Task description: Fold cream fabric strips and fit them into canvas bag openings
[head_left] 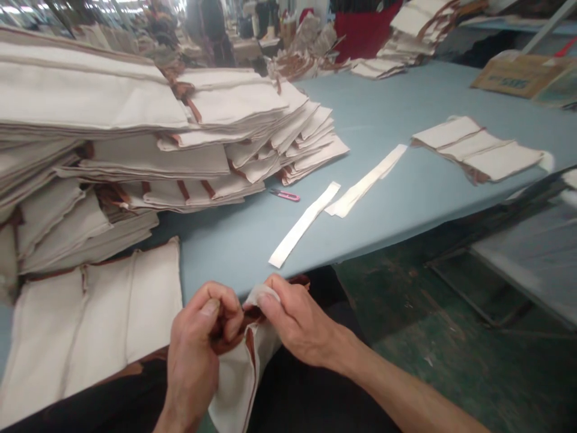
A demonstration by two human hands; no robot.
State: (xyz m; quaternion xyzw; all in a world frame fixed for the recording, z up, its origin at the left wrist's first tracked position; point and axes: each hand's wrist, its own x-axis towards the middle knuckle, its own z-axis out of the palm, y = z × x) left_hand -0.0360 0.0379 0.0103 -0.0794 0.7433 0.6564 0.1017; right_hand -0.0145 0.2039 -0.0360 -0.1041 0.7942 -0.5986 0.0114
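Pinching the cloth (pixel 232 385) by its upper edge with curled fingers, the left hand (pixel 193 349) and the right hand (pixel 304 328) let it hang below them, apparently for close control, while snips (pixel 286 195) lay beyond the fingertips, perhaps for easy reach.

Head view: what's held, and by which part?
Brown-trimmed cream cloth, held at its upper end by the left hand and the right hand; the left's exact grip is hidden.

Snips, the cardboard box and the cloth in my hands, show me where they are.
Snips (pixel 288 196): head view, on the pink handle.
Box (pixel 509 77): head view, on the printed side.
Cloth (pixel 234 374): head view, on the pale lower part.
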